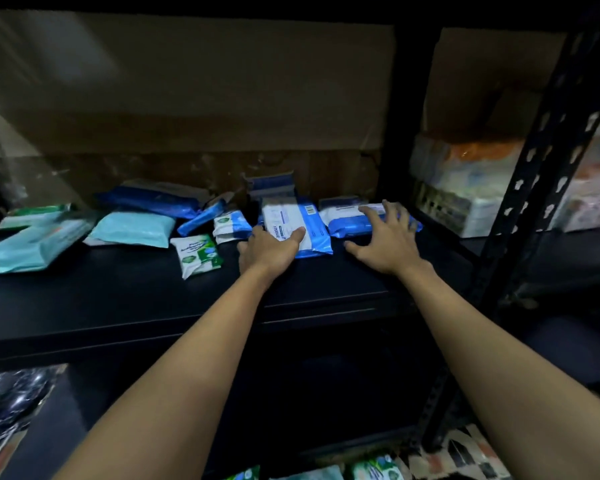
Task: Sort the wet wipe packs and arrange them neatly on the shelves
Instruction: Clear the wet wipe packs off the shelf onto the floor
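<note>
On the black shelf (118, 299), two teal packs (132, 228) lie loose at left, unsorted. One green-and-white pack (196, 254) lies nearer the edge. The left hand (269, 249) rests on a blue-and-white pack (297, 225), thumb on top, apparently squaring it. The right hand (388, 240), fingers spread, presses a blue pack (352, 225) beside it, likely aligning both.
</note>
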